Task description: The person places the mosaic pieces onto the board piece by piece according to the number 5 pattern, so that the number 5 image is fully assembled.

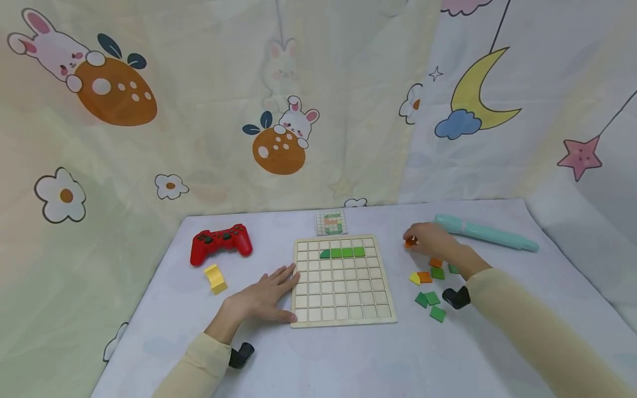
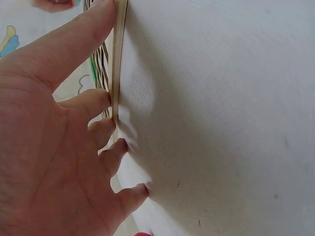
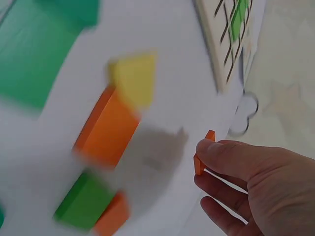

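Observation:
A wooden grid board [image 1: 343, 282] lies on the table, with a row of green tiles [image 1: 347, 252] set near its far edge; the leftmost is darker and has a slanted or rounded corner. Fingers spread, my left hand [image 1: 266, 296] rests at the board's left side, its thumb and some fingertips touching the edge. My right hand [image 1: 435, 242] pinches an orange tile [image 3: 199, 160] between thumb and fingers, above the table to the right of the board. Below it lie loose tiles: orange [image 1: 424, 277], yellow [image 1: 414, 278] and several green ones [image 1: 438, 314].
A small pattern card [image 1: 330, 223] lies just behind the board. A red game controller [image 1: 221, 243] and a yellow block [image 1: 215, 279] are at the left. The turquoise cylinder [image 1: 485, 232] lies at the back right. A printed cloth [image 1: 209, 138] hangs behind the table.

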